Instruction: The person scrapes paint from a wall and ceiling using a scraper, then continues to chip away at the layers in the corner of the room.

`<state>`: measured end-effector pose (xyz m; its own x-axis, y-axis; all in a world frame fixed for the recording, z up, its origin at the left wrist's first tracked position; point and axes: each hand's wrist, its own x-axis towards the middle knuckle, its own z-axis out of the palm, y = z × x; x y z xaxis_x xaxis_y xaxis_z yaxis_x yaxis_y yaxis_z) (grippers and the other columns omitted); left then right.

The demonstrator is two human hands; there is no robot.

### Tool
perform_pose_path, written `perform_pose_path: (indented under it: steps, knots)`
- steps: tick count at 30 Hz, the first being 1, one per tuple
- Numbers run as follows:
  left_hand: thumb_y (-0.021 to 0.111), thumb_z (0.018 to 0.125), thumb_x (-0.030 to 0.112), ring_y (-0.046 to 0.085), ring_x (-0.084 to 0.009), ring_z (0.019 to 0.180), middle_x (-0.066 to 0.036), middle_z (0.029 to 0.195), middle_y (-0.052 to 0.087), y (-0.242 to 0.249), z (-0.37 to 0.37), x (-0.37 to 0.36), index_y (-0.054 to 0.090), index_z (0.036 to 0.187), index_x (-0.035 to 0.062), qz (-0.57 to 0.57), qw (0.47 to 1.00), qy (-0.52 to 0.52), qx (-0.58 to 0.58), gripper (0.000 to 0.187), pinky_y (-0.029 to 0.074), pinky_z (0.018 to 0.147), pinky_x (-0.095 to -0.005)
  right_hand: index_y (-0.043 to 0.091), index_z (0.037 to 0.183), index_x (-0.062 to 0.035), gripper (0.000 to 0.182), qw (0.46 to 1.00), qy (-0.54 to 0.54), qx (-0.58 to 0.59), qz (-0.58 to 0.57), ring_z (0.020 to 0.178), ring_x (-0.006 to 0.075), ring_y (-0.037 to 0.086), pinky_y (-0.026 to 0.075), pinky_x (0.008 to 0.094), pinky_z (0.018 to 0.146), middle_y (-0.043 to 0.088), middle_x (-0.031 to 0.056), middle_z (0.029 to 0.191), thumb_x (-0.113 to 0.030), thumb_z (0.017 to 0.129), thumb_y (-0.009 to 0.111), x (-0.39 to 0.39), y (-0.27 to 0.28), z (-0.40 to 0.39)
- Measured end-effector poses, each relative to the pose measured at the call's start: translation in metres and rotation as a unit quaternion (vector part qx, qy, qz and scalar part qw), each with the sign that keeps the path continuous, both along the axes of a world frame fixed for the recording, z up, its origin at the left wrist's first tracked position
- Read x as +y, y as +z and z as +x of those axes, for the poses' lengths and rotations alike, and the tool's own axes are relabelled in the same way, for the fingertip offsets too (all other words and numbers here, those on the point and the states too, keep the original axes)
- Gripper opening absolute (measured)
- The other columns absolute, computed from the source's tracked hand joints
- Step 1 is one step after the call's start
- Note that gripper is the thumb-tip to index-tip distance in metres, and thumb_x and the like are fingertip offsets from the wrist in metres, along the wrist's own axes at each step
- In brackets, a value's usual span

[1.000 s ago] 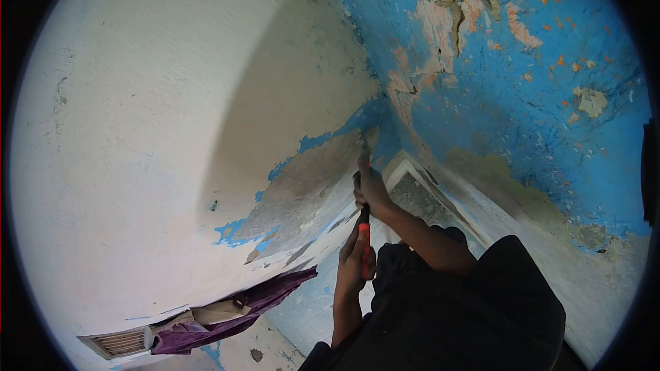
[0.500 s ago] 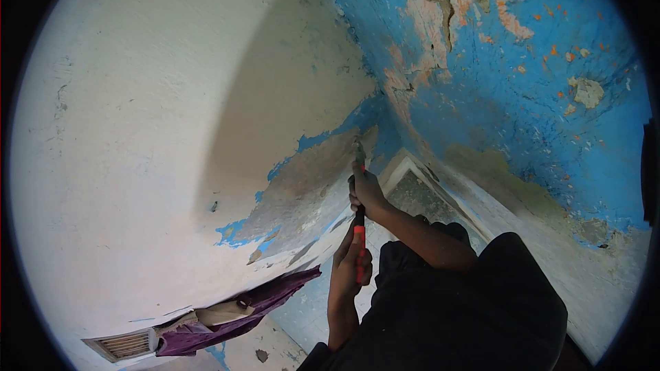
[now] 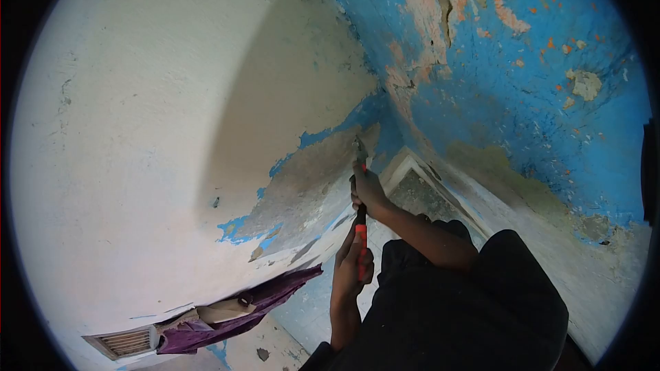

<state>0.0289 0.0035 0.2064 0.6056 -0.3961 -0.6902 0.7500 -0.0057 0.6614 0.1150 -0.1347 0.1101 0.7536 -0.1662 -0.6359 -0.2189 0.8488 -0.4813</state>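
A long tool with a red and black handle [image 3: 361, 233] is held in both hands near the wall corner. My left hand [image 3: 353, 261] is closed round the red lower part of the handle. Higher up, my right hand [image 3: 368, 189] grips the tool near its head. The small dark metal head [image 3: 358, 145] is at the bare grey patch [image 3: 309, 175] on the pale wall [image 3: 151, 110]; whether it touches is too small to tell. Blue paint with ragged edges borders this patch.
To the right stands a blue wall [image 3: 509, 96] with peeled orange and grey spots. Purple cloth [image 3: 234, 316] hangs beside a vent grille [image 3: 124, 343] at lower left. A white-edged frame [image 3: 410, 161] lies low in the corner.
The view has shifted very slightly. Both hands keep their hold on the tool, with its head at nearly the same spot.
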Motion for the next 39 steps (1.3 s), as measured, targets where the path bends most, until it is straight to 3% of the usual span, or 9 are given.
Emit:
perform_pose_path:
  steps: [9,12,17,23,34,39]
  knots:
    - [0.047,0.099,0.031,0.033,-0.0065,0.039,0.002,0.060,0.039,-0.003,0.012,-0.002,0.035,0.144,0.0104,0.011,1.000,-0.024,-0.012,0.051,0.023,0.034,-0.0222,0.043,0.076,-0.0124,0.041,1.000,-0.001,0.006,-0.001,0.034,0.0107,0.032,0.029,0.0296,0.035,0.032,-0.0032,0.049,-0.048,0.095,0.049,0.007,-0.002,0.004]
    - [0.047,0.099,0.032,0.033,-0.0064,0.039,0.002,0.060,0.040,-0.020,0.024,-0.016,0.036,0.144,0.0108,0.008,0.999,-0.039,0.010,0.051,0.024,0.035,-0.0219,0.044,0.078,-0.0117,0.041,0.998,-0.062,0.017,-0.019,0.034,0.0116,0.033,0.030,0.0297,0.034,0.033,-0.0026,0.049,-0.049,0.094,0.050,-0.031,-0.023,0.016]
    - [0.045,0.099,0.035,0.034,-0.0063,0.037,0.003,0.058,0.039,-0.027,0.001,0.006,0.032,0.146,0.0144,-0.008,1.000,-0.012,-0.012,0.053,0.024,0.033,-0.0214,0.045,0.079,-0.0109,0.041,1.000,-0.010,0.014,-0.017,0.034,0.0122,0.034,0.031,0.0299,0.035,0.033,-0.0026,0.048,-0.049,0.094,0.050,0.004,-0.010,0.001]
    - [0.045,0.100,0.028,0.033,-0.0061,0.038,0.003,0.058,0.039,-0.007,0.001,0.004,0.031,0.146,0.0123,0.033,0.998,-0.018,-0.041,0.051,0.024,0.033,-0.0214,0.044,0.079,-0.0110,0.041,1.000,0.016,0.004,-0.001,0.034,0.0121,0.033,0.030,0.0304,0.035,0.033,-0.0025,0.048,-0.048,0.095,0.048,0.010,-0.007,-0.001]
    - [0.051,0.097,0.035,0.035,-0.0057,0.043,0.003,0.060,0.041,-0.016,0.026,0.009,0.035,0.146,0.0117,0.049,0.995,-0.076,-0.047,0.056,0.025,0.038,-0.0216,0.041,0.077,-0.0123,0.040,0.999,-0.042,-0.010,-0.016,0.033,0.0121,0.036,0.033,0.0310,0.034,0.034,-0.0023,0.048,-0.047,0.096,0.045,-0.001,-0.011,0.012]
    - [0.049,0.098,0.034,0.035,-0.0054,0.044,0.003,0.061,0.041,-0.030,0.001,0.023,0.033,0.147,0.0133,0.035,0.997,-0.036,-0.059,0.055,0.026,0.039,-0.0210,0.044,0.076,-0.0118,0.042,0.998,-0.013,-0.031,-0.048,0.031,0.0111,0.034,0.029,0.0283,0.032,0.034,-0.0030,0.047,-0.049,0.094,0.050,0.024,-0.012,-0.002]
